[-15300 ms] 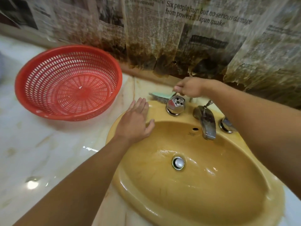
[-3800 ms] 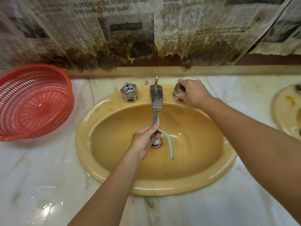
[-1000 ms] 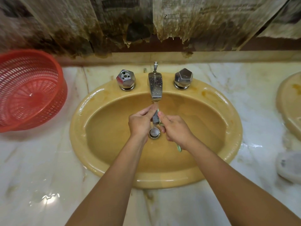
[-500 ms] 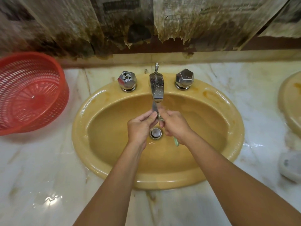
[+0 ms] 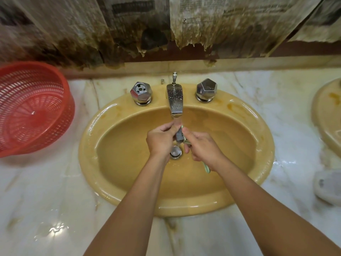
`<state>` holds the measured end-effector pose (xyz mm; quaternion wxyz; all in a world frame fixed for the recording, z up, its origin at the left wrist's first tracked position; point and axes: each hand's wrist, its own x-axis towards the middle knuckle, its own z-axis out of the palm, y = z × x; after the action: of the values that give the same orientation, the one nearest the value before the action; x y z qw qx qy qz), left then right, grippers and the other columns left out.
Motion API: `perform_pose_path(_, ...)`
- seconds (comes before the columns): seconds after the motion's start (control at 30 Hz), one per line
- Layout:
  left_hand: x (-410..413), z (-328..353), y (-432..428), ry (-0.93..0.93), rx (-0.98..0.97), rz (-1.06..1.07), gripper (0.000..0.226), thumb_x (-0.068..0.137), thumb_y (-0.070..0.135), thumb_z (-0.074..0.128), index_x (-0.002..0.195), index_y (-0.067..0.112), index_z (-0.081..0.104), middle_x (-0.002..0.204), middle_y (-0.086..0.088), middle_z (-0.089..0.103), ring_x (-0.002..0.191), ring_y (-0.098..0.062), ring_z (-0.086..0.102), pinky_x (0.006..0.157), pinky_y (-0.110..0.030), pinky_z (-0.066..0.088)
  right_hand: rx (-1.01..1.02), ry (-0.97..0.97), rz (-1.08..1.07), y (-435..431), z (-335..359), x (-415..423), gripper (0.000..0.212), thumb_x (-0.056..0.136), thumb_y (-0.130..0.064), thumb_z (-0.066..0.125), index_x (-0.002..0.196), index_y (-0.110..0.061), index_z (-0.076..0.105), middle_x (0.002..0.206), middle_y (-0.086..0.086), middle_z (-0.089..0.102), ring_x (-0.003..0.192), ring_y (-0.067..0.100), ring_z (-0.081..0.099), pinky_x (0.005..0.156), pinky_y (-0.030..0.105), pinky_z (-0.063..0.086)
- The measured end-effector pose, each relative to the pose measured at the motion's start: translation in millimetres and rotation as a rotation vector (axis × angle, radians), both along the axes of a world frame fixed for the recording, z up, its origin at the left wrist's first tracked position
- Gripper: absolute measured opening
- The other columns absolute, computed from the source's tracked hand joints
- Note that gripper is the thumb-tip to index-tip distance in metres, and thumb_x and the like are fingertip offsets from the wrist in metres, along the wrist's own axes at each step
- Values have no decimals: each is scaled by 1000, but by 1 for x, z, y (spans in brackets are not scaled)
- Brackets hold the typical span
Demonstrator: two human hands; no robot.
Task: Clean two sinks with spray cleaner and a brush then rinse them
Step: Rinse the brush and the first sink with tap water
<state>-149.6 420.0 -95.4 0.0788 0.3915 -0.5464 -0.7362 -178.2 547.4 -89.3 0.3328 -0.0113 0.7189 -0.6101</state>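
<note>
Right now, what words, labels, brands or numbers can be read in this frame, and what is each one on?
Nothing reads clearly.
Stained newspaper sheets on the wall: print columns and a dark banner, too blurred to read.
Grey-white object at the right edge: one dark mark, too blurred to read.
Chrome spout, yellow oval sink, red plastic basket, green-handled brush: no lettering visible.

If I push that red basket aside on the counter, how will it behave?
Probably light: the red basket is thin perforated plastic with nothing visible inside. It would likely slide easily, since the marble counter looks wet and glossy. Its wide bowl shape suggests rocking rather than tipping.
</note>
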Motion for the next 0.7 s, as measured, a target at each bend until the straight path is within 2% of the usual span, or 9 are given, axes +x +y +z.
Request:
perform_pose_path(0.07,-1,-4,-2,-16,-94,-4,10,79,24,87,84,28,78,91,-1,79,87,-17,76,87,-37,60,13,20,-33,-5,-1,0,42,101,-48,52,94,-14,75,58,6,56,36,12,31,39,18,24)
perform_pose_path(0.1,0,-4,-3,-8,-105,-37,9,82,25,84,88,28,79,93,1,79,89,-16,75,87,-37,59,23,35,-57,-7,-1,-1,39,101,-47,53,96,-15,75,56,4,56,36,12,32,39,18,25)
perform_pose_path(0.17,2,-1,-3,34,-39,-148,21,91,18,75,112,15,75,102,-1,78,88,-10,74,81,-31,59,35,60,-98,-11,-2,-3,34,101,-45,53,95,-20,76,54,1,56,37,13,35,38,19,27)
perform_pose_path(0.23,5,2,-4,60,66,-162,38,94,12,70,131,6,64,110,-2,75,88,-5,73,78,-23,58,41,63,-92,-14,-2,-6,33,102,-43,53,93,-21,76,55,1,56,37,13,37,38,18,27)
perform_pose_path(0.33,9,4,-5,59,138,-13,40,91,3,71,130,-1,63,97,3,76,79,-4,74,74,-20,60,61,60,-32,-20,0,-7,35,102,-44,51,98,-18,75,57,3,59,35,7,39,39,20,28)
perform_pose_path(0.43,10,5,-7,61,121,35,34,90,1,72,124,-2,68,88,1,78,78,-10,75,76,-25,61,141,168,56,-26,4,-7,35,102,-50,48,98,-28,74,58,4,62,37,2,46,38,16,32)
perform_pose_path(0.5,13,5,-8,93,124,-14,37,93,3,69,129,3,64,101,-4,78,88,-12,75,86,-28,60,200,275,98,-29,7,-9,38,102,-51,45,94,-26,73,59,4,64,41,1,52,43,14,36)
perform_pose_path(0.6,17,2,-5,130,154,-102,46,95,0,64,140,3,54,128,-12,69,109,-15,69,95,-26,55,229,302,62,-32,10,-16,48,104,-48,41,73,-22,67,62,3,67,42,2,54,48,22,37)
perform_pose_path(0.7,21,0,-2,111,101,-65,47,91,-5,67,136,0,58,125,-13,70,114,-18,68,90,-23,57,273,321,109,-32,8,-19,55,103,-48,42,65,-18,66,64,2,70,54,7,61,59,29,44)
